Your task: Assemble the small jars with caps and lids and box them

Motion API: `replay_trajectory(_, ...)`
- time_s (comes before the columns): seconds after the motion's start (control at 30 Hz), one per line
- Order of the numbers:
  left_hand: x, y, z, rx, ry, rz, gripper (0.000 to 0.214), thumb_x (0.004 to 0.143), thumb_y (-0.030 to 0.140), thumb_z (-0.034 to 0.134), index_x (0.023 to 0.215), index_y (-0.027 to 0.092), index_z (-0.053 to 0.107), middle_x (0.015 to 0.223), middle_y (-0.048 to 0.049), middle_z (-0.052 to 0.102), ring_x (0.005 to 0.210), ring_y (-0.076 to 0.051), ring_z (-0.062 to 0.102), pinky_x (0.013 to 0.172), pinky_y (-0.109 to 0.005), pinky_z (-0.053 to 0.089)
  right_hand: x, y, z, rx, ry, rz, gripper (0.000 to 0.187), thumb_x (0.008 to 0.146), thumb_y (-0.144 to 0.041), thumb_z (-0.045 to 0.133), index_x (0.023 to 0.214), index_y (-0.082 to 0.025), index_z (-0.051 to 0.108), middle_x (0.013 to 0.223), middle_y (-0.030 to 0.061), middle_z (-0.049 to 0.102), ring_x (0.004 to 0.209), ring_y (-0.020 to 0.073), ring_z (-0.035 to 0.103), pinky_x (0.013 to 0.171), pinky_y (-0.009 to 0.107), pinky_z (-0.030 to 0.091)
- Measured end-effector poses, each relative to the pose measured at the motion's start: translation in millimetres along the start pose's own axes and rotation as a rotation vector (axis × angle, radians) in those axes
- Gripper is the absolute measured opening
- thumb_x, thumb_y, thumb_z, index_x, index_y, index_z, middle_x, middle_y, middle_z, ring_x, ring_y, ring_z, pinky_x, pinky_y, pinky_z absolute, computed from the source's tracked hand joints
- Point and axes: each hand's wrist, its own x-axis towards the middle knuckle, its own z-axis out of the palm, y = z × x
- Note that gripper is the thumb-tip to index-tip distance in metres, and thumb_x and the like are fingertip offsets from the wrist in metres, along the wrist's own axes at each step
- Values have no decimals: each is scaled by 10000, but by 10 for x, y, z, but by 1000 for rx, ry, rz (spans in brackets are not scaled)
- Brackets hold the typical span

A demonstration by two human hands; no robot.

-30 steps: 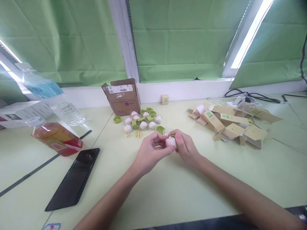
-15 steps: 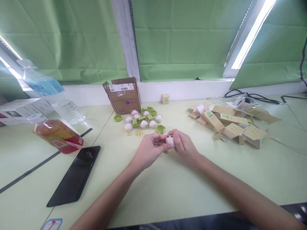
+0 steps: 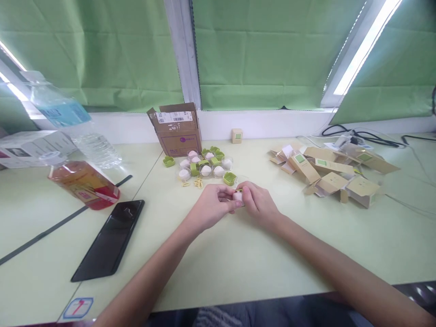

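Both my hands meet over the middle of the pale green table [image 3: 238,254]. My left hand [image 3: 211,210] and my right hand [image 3: 259,205] pinch a small white puff with a green part [image 3: 237,195] between their fingertips, fingers closed round it. Just beyond the hands lies a cluster of small clear cups with white puffs and green lids [image 3: 204,166], plus a few yellow loops [image 3: 197,183]. One green lid [image 3: 230,178] sits closest to my fingers.
An open brown shipping carton [image 3: 175,129] stands behind the cluster. A heap of flat kraft boxes [image 3: 327,175] lies at right, cables [image 3: 361,135] behind. At left are a black phone [image 3: 111,238], a red-liquid bottle [image 3: 81,184], a water bottle [image 3: 68,122] and a white box [image 3: 32,147].
The hands have stayed together on the small white piece, turning it slightly. The camera tipped down a little, so everything sits a bit higher and farther in the picture.
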Motion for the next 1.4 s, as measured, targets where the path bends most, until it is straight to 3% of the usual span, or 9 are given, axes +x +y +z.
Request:
replay_trajectory(0.33, -36, 35, 31, 39, -46, 149, 370, 874, 527, 700, 935, 167, 761, 957, -82, 754, 898, -218, 692, 782, -345, 590, 45, -5, -139, 607, -121, 241, 483, 1026, -611, 335, 908, -220, 592, 617, -20, 565, 433, 123, 452, 417, 260, 356)
replay_trajectory(0.57, -1, -34, 66, 36, 33, 199, 374, 897, 516, 697, 1017, 162, 685, 979, -81, 714, 872, -187, 663, 711, -298, 564, 43, -106, -145, 767, -64, 285, 432, 1001, -608, 402, 894, -220, 558, 619, -38, 543, 400, 111, 475, 367, 244, 365)
replay_trajectory(0.73, -84, -7, 132, 244, 135, 527, 310, 978, 378, 625, 1253, 237, 653, 1104, -94, 677, 991, -204, 654, 819, -350, 581, 37, -193, -188, 864, -59, 312, 445, 993, -594, 411, 842, -201, 557, 594, -30, 563, 367, 105, 474, 343, 241, 367)
replay_trajectory(0.83, -106, 2, 118, 487, 103, 778, 317, 988, 301, 616, 1300, 285, 670, 1319, -115, 626, 1207, -257, 602, 971, -413, 546, 34, -222, -199, 1012, -183, 344, 456, 979, -589, 417, 764, -204, 534, 474, -45, 498, 294, 118, 435, 290, 245, 308)
replay_trajectory(0.97, -75, -23, 87, 555, 58, 914, 408, 961, 272, 663, 1367, 281, 624, 1362, -111, 641, 1264, -275, 603, 1050, -444, 524, 36, -225, -180, 1156, -400, 505, 575, 944, -714, 370, 722, -209, 534, 395, -55, 432, 240, 130, 406, 243, 248, 285)
replay_trajectory(1.07, -49, -47, 96, 537, 91, 917, 380, 970, 239, 646, 1349, 254, 623, 1277, -95, 697, 1188, -244, 656, 997, -390, 562, 51, -234, -182, 1171, -489, 616, 735, 905, -850, 229, 662, -208, 492, 375, -57, 381, 223, 121, 375, 234, 246, 289)
replay_trajectory(1.17, -20, -84, 122, 543, 176, 875, 329, 980, 219, 627, 1307, 240, 643, 1226, -78, 720, 1138, -219, 677, 976, -364, 576, 70, -274, -208, 1201, -413, 578, 771, 902, -870, 210, 858, -186, 564, 451, -57, 465, 263, 114, 413, 259, 225, 307)
replay_trajectory(1.3, 29, -152, 161, 372, 426, 752, 269, 960, 246, 651, 1222, 201, 688, 1150, -74, 737, 1014, -195, 708, 880, -325, 622, 56, -308, -191, 1110, -258, 356, 618, 943, -745, 462, 1249, -211, 518, 689, -21, 622, 486, 133, 588, 424, 242, 463)
replay_trajectory(1.4, 37, -160, 188, 224, 469, 619, 265, 919, 282, 701, 1164, 181, 716, 1090, -67, 755, 906, -183, 730, 802, -295, 637, 24, -269, -115, 972, -159, 209, 564, 916, -560, 684, 1325, -222, 491, 752, -29, 614, 586, 122, 602, 529, 253, 500)
